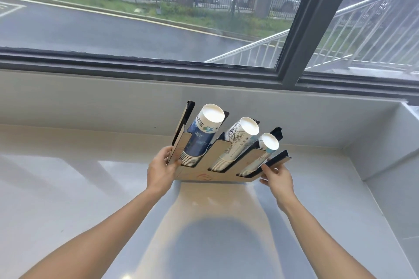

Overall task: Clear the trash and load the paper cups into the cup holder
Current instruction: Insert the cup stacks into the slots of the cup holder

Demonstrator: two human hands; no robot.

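Two hands hold a loaded cup holder (205, 176) over a pale counter (68, 188) below a window (158, 18).

The left hand (159, 171) clasps the holder's left end and the right hand (277, 178) grips its right end, fingers closed on the board. Three slots each carry a stack of paper cups: blue stack (201, 136) left, sketch-printed stack (235, 142) in the middle, smaller stack (261, 154) right. No trash shows on the counter. The task looks nearly finished; only setting the holder down seems left.

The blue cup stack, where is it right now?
In the head view, the blue cup stack sits in the leftmost slot of the cup holder, beside the left hand, just left of the white sketch-printed stack.
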